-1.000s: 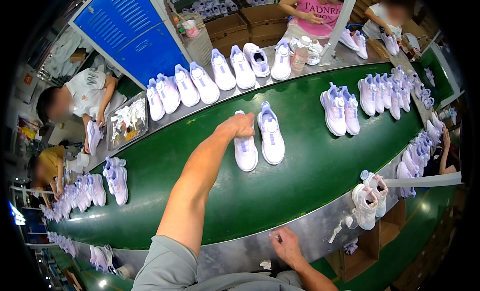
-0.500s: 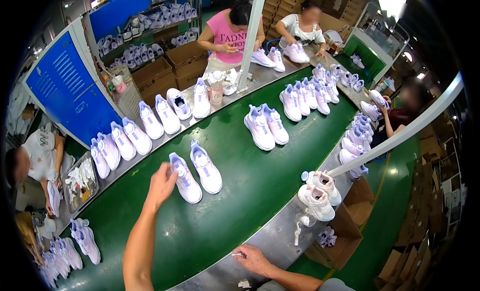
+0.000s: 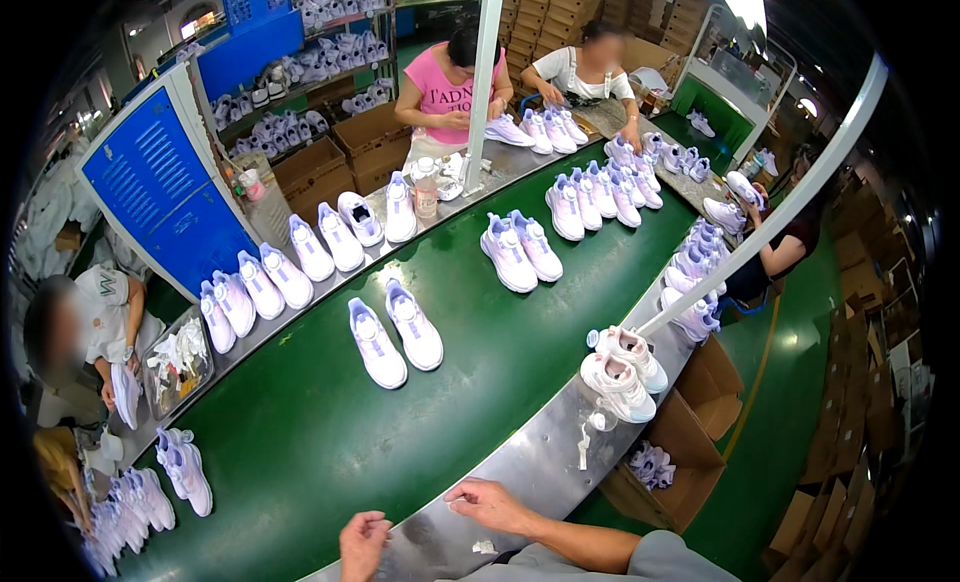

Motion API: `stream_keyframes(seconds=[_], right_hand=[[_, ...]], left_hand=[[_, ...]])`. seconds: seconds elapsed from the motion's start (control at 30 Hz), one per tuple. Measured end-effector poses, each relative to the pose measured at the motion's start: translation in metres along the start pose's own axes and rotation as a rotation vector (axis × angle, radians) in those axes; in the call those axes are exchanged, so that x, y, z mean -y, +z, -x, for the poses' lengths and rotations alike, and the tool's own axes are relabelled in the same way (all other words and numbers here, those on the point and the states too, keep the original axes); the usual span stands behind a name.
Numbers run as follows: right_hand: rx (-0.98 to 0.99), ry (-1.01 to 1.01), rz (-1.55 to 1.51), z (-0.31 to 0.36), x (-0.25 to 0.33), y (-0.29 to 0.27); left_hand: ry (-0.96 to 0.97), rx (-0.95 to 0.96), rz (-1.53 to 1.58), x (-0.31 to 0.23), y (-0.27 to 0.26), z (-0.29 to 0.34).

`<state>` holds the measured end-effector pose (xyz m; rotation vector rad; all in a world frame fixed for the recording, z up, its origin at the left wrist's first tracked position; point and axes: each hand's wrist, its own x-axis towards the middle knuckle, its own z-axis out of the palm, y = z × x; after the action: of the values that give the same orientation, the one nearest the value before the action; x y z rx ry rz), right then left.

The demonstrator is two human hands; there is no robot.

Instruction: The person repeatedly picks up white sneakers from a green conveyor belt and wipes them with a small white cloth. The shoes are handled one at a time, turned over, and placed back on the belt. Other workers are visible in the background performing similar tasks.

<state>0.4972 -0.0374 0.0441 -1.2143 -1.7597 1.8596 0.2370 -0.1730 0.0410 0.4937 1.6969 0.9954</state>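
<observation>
My left hand [image 3: 364, 547] is low in the view at the near edge of the green conveyor belt [image 3: 300, 452]. Its fingers are loosely curled and apart, and no object shows in them. Just to its right, my right hand [image 3: 492, 506] rests over the metal ledge [image 3: 545, 472] with thumb and fingers drawn together. Anything in that pinch is too small to make out. Ahead of both hands, a pair of pale lilac-white sneakers stands on the belt, a left sneaker [image 3: 378, 344] and a right sneaker [image 3: 414, 327], neither touched by a hand.
White sneakers [image 3: 618, 387] stand on the ledge to the right, beside a white scrap [image 3: 584, 448]. More sneakers [image 3: 520, 252] stand farther along the belt, and several line the far metal ledge [image 3: 345, 267]. A white post [image 3: 770, 222] rises at right. Co-workers handle shoes across the belt.
My left hand has drawn back from beside the lilac-white pair to the near edge, close to my right hand. The right hand keeps its place over the ledge. The view has shifted slightly.
</observation>
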Motion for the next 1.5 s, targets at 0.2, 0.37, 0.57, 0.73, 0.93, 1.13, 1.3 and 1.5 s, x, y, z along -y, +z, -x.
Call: stream_keyframes(seconds=[0.2,0.37,0.57,0.73,0.93,1.13,1.3,1.5], right_hand=[[0.040,0.074,-0.274,0.004,-0.005,0.029],[0.047,0.057,-0.363,0.016,-0.003,0.035],[0.080,0.064,-0.259,0.028,0.015,0.022],[-0.047,-0.243,0.124,0.035,0.032,0.024],[-0.025,-0.571,0.394,0.039,0.041,0.031],[0.088,-0.524,0.378,0.038,0.041,0.034],[0.142,-0.329,0.233,0.041,0.036,0.036],[0.164,0.045,-0.124,0.033,0.016,0.033]], left_hand=[[0.475,-0.034,-0.496,-0.051,0.080,0.048],[0.823,-0.134,-0.773,-0.050,0.096,0.054],[0.891,-0.167,-0.805,-0.034,0.094,0.049],[0.446,-0.235,-0.504,-0.016,0.091,0.058],[0.055,-0.040,0.215,-0.002,0.102,0.063],[0.071,-0.095,0.293,0.006,0.098,0.076],[0.007,-0.048,0.406,0.001,0.090,0.082],[-0.035,0.031,0.567,0.007,0.088,0.083]])
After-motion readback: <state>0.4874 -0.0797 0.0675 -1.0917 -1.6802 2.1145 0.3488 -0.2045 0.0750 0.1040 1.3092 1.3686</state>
